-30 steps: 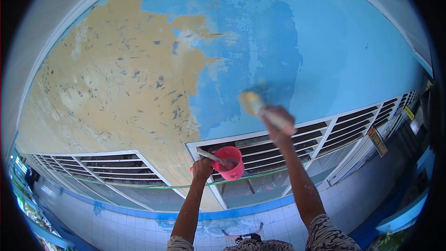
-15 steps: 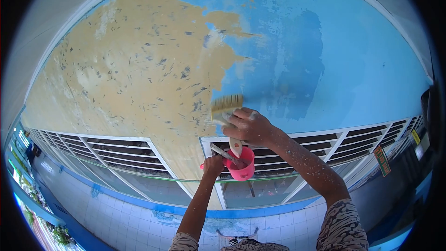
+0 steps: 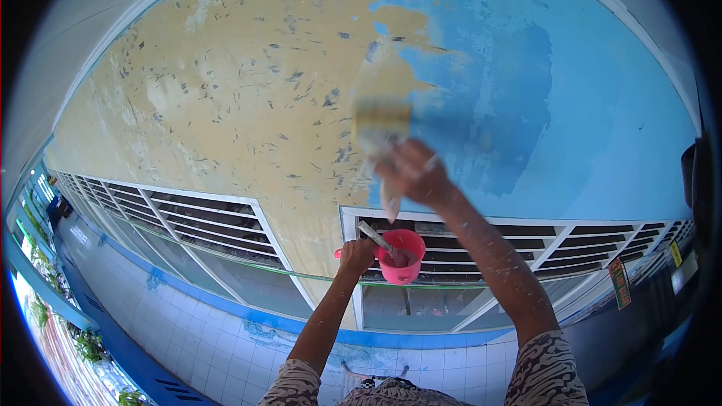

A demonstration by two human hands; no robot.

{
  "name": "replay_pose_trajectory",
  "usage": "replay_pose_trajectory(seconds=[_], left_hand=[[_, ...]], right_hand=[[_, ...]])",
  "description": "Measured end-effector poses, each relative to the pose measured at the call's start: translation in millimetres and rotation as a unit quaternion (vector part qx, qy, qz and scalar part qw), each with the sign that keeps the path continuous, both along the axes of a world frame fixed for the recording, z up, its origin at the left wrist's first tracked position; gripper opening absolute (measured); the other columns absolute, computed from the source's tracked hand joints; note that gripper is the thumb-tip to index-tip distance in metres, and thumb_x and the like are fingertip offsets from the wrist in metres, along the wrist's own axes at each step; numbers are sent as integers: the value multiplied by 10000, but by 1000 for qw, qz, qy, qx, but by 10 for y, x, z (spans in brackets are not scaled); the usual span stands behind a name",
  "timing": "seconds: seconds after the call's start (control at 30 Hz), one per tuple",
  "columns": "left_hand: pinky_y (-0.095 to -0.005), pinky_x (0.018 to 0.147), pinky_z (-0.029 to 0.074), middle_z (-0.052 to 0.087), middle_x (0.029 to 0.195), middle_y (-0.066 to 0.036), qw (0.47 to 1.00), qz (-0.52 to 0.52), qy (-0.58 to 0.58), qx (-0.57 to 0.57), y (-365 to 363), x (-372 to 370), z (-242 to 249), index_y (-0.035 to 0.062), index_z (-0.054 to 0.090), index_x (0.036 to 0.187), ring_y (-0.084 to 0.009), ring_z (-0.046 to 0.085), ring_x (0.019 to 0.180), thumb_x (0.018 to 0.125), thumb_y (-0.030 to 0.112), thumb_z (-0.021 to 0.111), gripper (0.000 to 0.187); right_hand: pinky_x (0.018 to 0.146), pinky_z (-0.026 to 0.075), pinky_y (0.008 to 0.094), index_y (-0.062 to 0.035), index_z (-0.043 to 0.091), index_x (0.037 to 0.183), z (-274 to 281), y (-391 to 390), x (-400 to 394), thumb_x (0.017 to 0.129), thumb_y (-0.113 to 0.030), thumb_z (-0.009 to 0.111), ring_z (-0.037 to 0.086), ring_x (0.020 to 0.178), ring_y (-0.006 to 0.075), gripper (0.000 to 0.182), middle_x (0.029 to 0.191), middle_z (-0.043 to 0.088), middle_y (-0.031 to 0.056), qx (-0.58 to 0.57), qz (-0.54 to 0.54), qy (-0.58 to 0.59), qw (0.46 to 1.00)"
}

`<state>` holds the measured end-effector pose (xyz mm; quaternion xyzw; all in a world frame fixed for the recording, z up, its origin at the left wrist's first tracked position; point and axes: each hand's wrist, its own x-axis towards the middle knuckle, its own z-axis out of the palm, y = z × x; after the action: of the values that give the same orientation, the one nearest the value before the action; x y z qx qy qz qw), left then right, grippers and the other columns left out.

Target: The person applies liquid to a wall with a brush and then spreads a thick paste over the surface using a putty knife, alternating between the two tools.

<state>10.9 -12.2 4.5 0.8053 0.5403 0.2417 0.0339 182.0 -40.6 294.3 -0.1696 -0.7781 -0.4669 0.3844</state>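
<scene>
My right hand [image 3: 412,171] is wrapped round a wide paintbrush [image 3: 382,122], blurred by motion, with its bristles pointing up at the wall. The wall [image 3: 256,83] is tan with dark marks on the left and blue on the right; the brush is near the border between the two colours. Lower down, my left hand [image 3: 357,256] grips a pink pot [image 3: 401,274] by its handle side. A second tool with a pale handle [image 3: 373,234] leans inside the pot, its lower end in what looks like paint.
White-framed louvred windows [image 3: 203,227] run below the painted wall, with a green line strung across them. A small sign [image 3: 620,283] hangs at the right. The tiled floor [image 3: 203,342] lies below, with plants [image 3: 89,346] at the lower left.
My right hand and the brush have moved up the wall. The view has shifted, so the wall and windows appear farther right. My left hand still holds the pot.
</scene>
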Motion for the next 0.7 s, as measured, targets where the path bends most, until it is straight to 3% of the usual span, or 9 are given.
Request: replay_pose_trajectory(seconds=[0.13, 0.2, 0.27, 0.3, 0.37, 0.43, 0.5, 0.63, 0.7], left_hand=[[-526, 721, 566, 713, 780, -207, 997, 16, -80, 10, -50, 0, -62, 55, 722, 820, -409, 716, 762, 815, 167, 672, 123], [-523, 720, 567, 715, 783, -205, 999, 9, -40, 7, -38, 14, 4, 55, 723, 815, -405, 717, 761, 814, 157, 666, 116], [-513, 710, 570, 717, 789, -202, 1000, -2, 12, -1, -37, 1, 64, 55, 723, 836, -394, 719, 758, 809, 132, 660, 103], [-513, 710, 570, 717, 789, -202, 1000, -1, 12, -6, -55, -3, 90, 55, 723, 836, -394, 719, 758, 809, 132, 660, 103], [-509, 701, 571, 716, 785, -203, 1000, -9, -2, -3, -92, 9, 121, 52, 720, 881, -394, 718, 752, 808, 120, 658, 117], [-508, 704, 572, 716, 789, -206, 1000, -1, -6, -13, -94, 34, 138, 47, 714, 919, -399, 718, 760, 808, 115, 662, 140], [-509, 716, 574, 718, 805, -211, 999, 3, 9, -38, -97, 29, 153, 46, 716, 924, -403, 719, 776, 808, 123, 670, 147], [-533, 689, 565, 704, 765, -220, 1000, -5, -10, 8, -59, 39, 93, 55, 707, 915, -423, 703, 735, 764, 134, 696, 170], [-528, 695, 568, 711, 782, -206, 1000, -15, 13, 6, -24, 27, 55, 78, 715, 923, -414, 706, 748, 759, 145, 707, 178]], right_hand=[[789, 592, 368, -185, 727, 982, -922, -190, -213, 792, -203, 693, 675, 930, 229, 194, 1126, 703, 109, -227, 12, -81, 970], [771, 590, 382, -147, 739, 1005, -936, -143, 14, 764, -150, 718, 696, 899, 239, 242, 1046, 732, 111, -314, 94, 59, 943], [753, 582, 373, -75, 740, 1037, -748, 44, 414, 774, -41, 801, 718, 861, 235, 273, 1002, 743, 110, -243, 154, 248, 925], [754, 573, 337, -38, 725, 1050, -684, 23, 660, 822, -96, 830, 700, 858, 174, 257, 1003, 743, 86, -331, 153, 415, 834], [808, 556, 282, 37, 692, 1067, -337, -297, 910, 855, -89, 811, 670, 886, 139, 274, 1007, 720, 89, -239, 215, 566, 759], [817, 573, 296, 58, 683, 1078, -320, -502, 1090, 891, -32, 760, 683, 899, 157, 222, 1057, 718, 114, -69, 150, 613, 773], [806, 584, 331, 56, 682, 1093, -613, -499, 1188, 899, -20, 748, 694, 903, 191, 219, 1077, 716, 137, 103, -19, 570, 815], [783, 575, 363, -179, 750, 1091, -1463, -533, 519, 854, -44, 710, 699, 932, 273, 277, 1084, 711, 121, -44, -123, 378, 916], [741, 578, 377, -248, 761, 1063, -1736, -590, 306, 822, -113, 719, 696, 910, 272, 279, 1039, 714, 95, -176, -13, 256, 951]])
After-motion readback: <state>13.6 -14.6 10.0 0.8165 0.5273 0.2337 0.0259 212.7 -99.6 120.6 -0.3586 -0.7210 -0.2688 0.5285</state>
